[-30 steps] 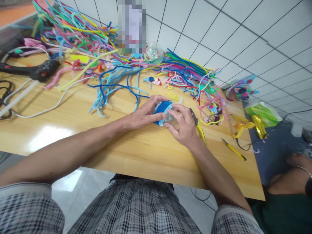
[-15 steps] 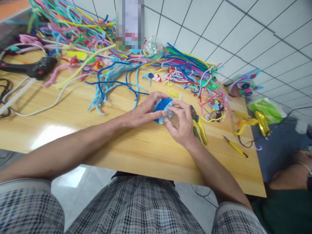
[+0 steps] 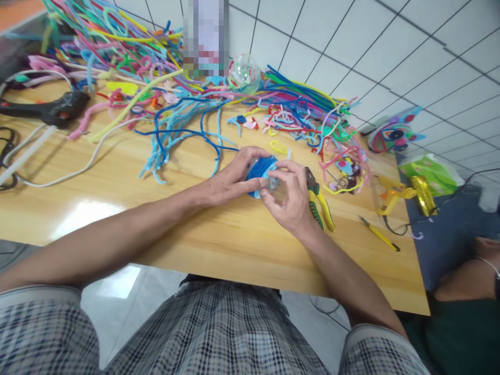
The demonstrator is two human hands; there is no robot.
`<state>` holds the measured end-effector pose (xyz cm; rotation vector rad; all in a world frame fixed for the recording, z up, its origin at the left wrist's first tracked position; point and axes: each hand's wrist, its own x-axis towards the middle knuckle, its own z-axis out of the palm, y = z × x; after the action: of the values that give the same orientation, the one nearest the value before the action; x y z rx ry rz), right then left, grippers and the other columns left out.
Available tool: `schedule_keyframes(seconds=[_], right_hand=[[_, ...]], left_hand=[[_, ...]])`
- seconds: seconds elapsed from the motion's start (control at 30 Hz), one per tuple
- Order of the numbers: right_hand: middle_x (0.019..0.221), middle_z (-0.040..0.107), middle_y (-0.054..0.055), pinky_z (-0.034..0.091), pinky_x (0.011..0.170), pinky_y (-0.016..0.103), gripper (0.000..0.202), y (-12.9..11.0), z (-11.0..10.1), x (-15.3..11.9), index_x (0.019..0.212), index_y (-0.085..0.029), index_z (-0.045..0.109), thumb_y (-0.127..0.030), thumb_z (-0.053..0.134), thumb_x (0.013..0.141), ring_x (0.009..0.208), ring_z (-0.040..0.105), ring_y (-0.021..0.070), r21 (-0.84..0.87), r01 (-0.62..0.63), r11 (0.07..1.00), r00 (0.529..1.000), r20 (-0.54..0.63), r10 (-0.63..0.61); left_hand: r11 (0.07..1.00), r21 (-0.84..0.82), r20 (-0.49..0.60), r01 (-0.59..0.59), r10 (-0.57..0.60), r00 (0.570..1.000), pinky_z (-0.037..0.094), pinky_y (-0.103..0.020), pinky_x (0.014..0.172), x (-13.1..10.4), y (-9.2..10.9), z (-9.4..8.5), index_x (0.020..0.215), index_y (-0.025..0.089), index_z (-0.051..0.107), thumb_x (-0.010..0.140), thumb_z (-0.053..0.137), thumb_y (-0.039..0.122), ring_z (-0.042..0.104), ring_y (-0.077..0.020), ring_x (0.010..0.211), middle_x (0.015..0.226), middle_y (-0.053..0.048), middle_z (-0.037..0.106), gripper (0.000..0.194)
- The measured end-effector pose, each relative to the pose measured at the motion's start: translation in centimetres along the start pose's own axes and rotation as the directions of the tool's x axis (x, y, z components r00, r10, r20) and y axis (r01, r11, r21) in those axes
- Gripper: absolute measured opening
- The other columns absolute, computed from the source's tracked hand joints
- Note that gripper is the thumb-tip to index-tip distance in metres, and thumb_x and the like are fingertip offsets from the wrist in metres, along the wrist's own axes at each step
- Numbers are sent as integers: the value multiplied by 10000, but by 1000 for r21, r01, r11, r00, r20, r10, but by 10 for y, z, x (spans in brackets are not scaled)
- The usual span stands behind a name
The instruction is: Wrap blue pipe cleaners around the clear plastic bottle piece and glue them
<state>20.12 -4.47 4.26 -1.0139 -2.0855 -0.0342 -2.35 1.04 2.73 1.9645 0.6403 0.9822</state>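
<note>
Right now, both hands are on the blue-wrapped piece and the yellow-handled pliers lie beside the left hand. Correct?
Not the pliers' side: the head view shows the yellow-handled pliers beside the right hand. Both hands are on the blue-wrapped piece.

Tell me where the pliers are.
In the head view, the pliers lie on the table, just right of the right hand, left of the yellow knife.

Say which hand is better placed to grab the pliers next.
Probably the right hand: the pliers lie just beside it, while the left hand is farther away. Both hands touch the blue-wrapped piece.
</note>
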Motion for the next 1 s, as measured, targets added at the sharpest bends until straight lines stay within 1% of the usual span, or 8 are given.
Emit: schedule_keyframes(seconds=[0.13,0.3,0.43,0.6,0.7,0.77,0.87,1.0], right_hand=[[1385,655,111,575,1113,631,441,2,-1,-2,1360,-309,621,-259,757,943,1290,665,347,31,-30,999,999,32,29],[1398,659,123,577,1124,623,434,6,0,-4,1376,-308,624,-279,749,962,1317,662,347,39,-30,999,999,38,29],[1438,663,119,570,1142,623,486,10,0,-5,1429,-323,617,-296,761,965,1343,659,348,79,-14,997,999,50,10],[1490,675,131,563,1174,624,589,12,1,-5,1530,-307,548,-284,743,975,1386,658,349,107,24,994,999,29,-28],[1475,688,133,570,1168,628,551,10,0,-5,1512,-298,567,-295,731,986,1375,667,350,94,23,995,999,40,-26],[1467,691,131,578,1162,632,530,9,-1,-5,1496,-299,579,-294,726,986,1369,670,352,73,19,997,998,51,-23],[1441,699,131,602,1144,623,513,5,-1,-4,1473,-296,585,-274,727,980,1348,686,344,32,31,999,999,35,-32],[1411,704,135,619,1124,622,510,2,1,-2,1468,-295,574,-257,722,981,1331,700,342,-5,53,999,998,16,-53]], left_hand=[[1000,0,11,-5,5,1000,468,-511,1269,-1,-2,-1,1523,270,509,1040,706,545,553,-322,1467,1523,-137,562,590],[999,-38,-2,5,-5,1000,525,-495,1199,-3,-8,1,1539,264,496,976,768,594,580,-329,1415,1537,-147,552,708],[1000,-24,-45,-7,6,999,522,-493,1196,-4,-12,5,1534,254,498,976,750,607,584,-328,1404,1528,-151,559,707],[999,14,-85,-44,45,995,521,-516,1186,-4,-15,6,1522,231,497,975,735,578,594,-340,1385,1492,-161,581,690],[998,36,-81,-53,56,995,508,-519,1211,-4,-12,6,1508,228,494,984,723,580,584,-337,1405,1494,-163,586,671],[998,47,-86,-34,38,996,495,-518,1232,-5,-7,7,1495,227,495,1013,693,590,578,-331,1421,1499,-166,586,635],[999,47,-91,3,1,996,485,-522,1250,-5,0,7,1482,239,503,1059,624,618,574,-323,1427,1504,-166,583,581],[999,41,-93,17,-13,996,484,-560,1257,-5,2,7,1477,272,517,1062,600,660,571,-334,1421,1493,-159,590,574]])
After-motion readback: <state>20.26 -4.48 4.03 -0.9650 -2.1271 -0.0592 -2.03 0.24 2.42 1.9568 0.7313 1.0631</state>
